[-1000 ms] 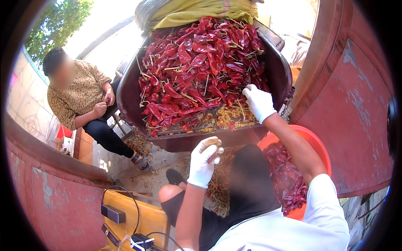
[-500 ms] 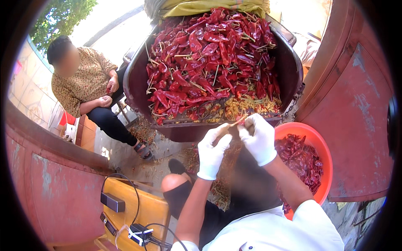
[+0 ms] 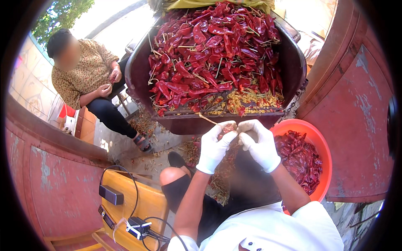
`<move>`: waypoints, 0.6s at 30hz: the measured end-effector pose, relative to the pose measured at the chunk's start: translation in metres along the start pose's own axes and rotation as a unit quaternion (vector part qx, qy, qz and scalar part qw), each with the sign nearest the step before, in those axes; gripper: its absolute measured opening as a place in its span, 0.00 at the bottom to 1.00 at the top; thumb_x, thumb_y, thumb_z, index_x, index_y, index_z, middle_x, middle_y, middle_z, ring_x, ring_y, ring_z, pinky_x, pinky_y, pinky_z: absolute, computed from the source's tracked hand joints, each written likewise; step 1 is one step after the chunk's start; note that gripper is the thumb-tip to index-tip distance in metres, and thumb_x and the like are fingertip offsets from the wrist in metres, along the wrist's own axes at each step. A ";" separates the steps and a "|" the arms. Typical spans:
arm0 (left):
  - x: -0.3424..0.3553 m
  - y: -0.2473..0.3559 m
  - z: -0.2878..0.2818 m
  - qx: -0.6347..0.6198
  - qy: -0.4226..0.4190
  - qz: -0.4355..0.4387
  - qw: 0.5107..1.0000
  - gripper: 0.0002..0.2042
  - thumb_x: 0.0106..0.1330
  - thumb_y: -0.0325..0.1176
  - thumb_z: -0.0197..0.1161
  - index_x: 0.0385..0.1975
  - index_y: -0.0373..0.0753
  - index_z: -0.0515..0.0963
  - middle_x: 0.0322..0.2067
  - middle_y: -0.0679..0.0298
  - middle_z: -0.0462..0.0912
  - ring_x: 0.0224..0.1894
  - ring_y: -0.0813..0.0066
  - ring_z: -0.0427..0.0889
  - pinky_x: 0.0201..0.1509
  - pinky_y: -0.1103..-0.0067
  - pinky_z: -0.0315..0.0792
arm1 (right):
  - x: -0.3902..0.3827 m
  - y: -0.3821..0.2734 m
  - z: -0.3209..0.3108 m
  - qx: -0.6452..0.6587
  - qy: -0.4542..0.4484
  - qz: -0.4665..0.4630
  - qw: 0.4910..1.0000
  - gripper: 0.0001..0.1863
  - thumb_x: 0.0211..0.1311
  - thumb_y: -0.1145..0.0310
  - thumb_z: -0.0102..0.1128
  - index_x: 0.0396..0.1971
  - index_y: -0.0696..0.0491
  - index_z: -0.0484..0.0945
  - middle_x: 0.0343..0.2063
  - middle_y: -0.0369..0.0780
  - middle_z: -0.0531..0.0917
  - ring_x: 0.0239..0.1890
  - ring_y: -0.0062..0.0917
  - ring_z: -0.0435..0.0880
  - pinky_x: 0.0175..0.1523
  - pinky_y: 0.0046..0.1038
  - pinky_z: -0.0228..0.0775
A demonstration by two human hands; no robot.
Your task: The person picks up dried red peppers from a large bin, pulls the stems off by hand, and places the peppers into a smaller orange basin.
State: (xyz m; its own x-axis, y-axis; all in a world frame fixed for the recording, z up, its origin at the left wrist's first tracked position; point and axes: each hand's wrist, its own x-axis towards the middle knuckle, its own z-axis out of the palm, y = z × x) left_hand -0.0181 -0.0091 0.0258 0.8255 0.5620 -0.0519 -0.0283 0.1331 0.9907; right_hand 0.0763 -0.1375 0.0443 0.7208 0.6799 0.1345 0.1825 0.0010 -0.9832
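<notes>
Both hands wear white gloves and meet in front of the dark plastic tub (image 3: pixel 297 67) heaped with dried red chili peppers (image 3: pixel 213 54). My left hand (image 3: pixel 212 152) pinches a small red pepper (image 3: pixel 227 129), whose long pale stalk (image 3: pixel 208 118) points up and to the left. My right hand (image 3: pixel 261 148) is curled right beside that pepper, fingers bent inward; whatever is between them is hidden. Below my right hand, an orange basin (image 3: pixel 322 167) holds more red peppers (image 3: pixel 297 154). Yellow seeds (image 3: pixel 255 100) lie along the tub's front.
A co-worker (image 3: pixel 83 75) sits at left, both hands together at the lap. A wooden stool (image 3: pixel 146 201) with black devices (image 3: pixel 111 194) and cables is at lower left. Red doors (image 3: pixel 356 129) flank both sides. A yellow sack (image 3: pixel 222 3) tops the tub; debris (image 3: pixel 140 125) litters the floor.
My right hand has left the pepper heap and come down beside my left hand. My left hand has risen slightly and now holds a stalked pepper. The co-worker's hands have shifted a little.
</notes>
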 end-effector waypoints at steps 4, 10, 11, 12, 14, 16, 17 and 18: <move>0.009 -0.024 -0.003 0.205 0.037 0.154 0.966 0.17 0.63 0.34 0.67 0.51 0.40 0.79 0.33 0.62 0.85 0.29 0.74 0.82 0.35 0.77 0.76 | 0.010 0.007 -0.003 -0.131 0.003 -0.176 0.976 0.16 0.59 0.78 0.64 0.48 0.56 0.79 0.37 0.39 0.83 0.37 0.22 0.85 0.43 0.22 0.76; 0.006 -0.024 0.001 0.354 0.025 0.245 0.902 0.15 0.62 0.34 0.66 0.49 0.42 0.78 0.34 0.59 0.83 0.30 0.65 0.83 0.37 0.73 0.77 | 0.007 0.007 -0.005 -0.152 -0.022 -0.164 0.975 0.15 0.56 0.80 0.64 0.45 0.54 0.82 0.36 0.41 0.83 0.38 0.30 0.85 0.43 0.25 0.77; 0.005 -0.026 0.001 0.347 0.015 0.236 0.908 0.15 0.62 0.34 0.66 0.48 0.42 0.78 0.34 0.59 0.83 0.30 0.65 0.83 0.37 0.73 0.76 | 0.009 0.015 -0.007 -0.179 -0.017 -0.193 0.965 0.16 0.55 0.81 0.64 0.45 0.55 0.82 0.35 0.41 0.84 0.37 0.29 0.86 0.41 0.25 0.78; 0.004 -0.028 0.002 0.341 0.005 0.226 0.913 0.15 0.62 0.33 0.66 0.48 0.41 0.78 0.33 0.58 0.83 0.30 0.64 0.83 0.37 0.73 0.76 | 0.010 0.019 -0.008 -0.205 -0.012 -0.221 0.953 0.16 0.54 0.82 0.64 0.44 0.55 0.82 0.35 0.41 0.84 0.36 0.28 0.86 0.39 0.25 0.78; 0.002 -0.025 0.001 0.305 -0.016 0.176 0.936 0.13 0.62 0.32 0.66 0.46 0.39 0.78 0.32 0.57 0.83 0.32 0.64 0.84 0.38 0.73 0.77 | 0.006 0.014 -0.004 -0.224 0.009 -0.278 0.934 0.17 0.53 0.82 0.64 0.44 0.55 0.82 0.35 0.41 0.85 0.33 0.29 0.86 0.37 0.25 0.79; 0.003 -0.027 0.000 0.257 -0.032 0.155 0.953 0.12 0.62 0.32 0.66 0.44 0.38 0.79 0.32 0.57 0.84 0.33 0.63 0.85 0.38 0.74 0.77 | 0.005 0.013 -0.004 -0.233 0.029 -0.324 0.916 0.13 0.57 0.81 0.63 0.42 0.56 0.82 0.33 0.39 0.86 0.26 0.23 0.84 0.31 0.21 0.76; 0.003 -0.027 0.000 0.231 -0.041 0.145 0.961 0.11 0.62 0.32 0.66 0.43 0.38 0.79 0.31 0.56 0.84 0.33 0.63 0.85 0.38 0.74 0.77 | 0.004 0.012 -0.004 -0.173 0.024 -0.246 0.953 0.11 0.59 0.81 0.61 0.42 0.57 0.82 0.32 0.38 0.86 0.24 0.21 0.83 0.30 0.20 0.75; 0.003 -0.025 0.000 0.231 -0.047 0.135 0.963 0.10 0.62 0.30 0.66 0.42 0.37 0.80 0.32 0.56 0.84 0.34 0.63 0.86 0.39 0.74 0.77 | 0.001 0.008 -0.003 -0.111 0.020 -0.165 0.980 0.09 0.61 0.80 0.60 0.41 0.57 0.81 0.30 0.38 0.86 0.23 0.18 0.81 0.28 0.19 0.73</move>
State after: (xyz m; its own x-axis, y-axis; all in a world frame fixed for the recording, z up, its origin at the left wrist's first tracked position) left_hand -0.0151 -0.0111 0.0012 0.8713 0.4460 0.2049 -0.0133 -0.3959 0.9182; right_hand 0.0804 -0.1392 0.0374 0.6227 0.6401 0.4500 0.5481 0.0535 -0.8347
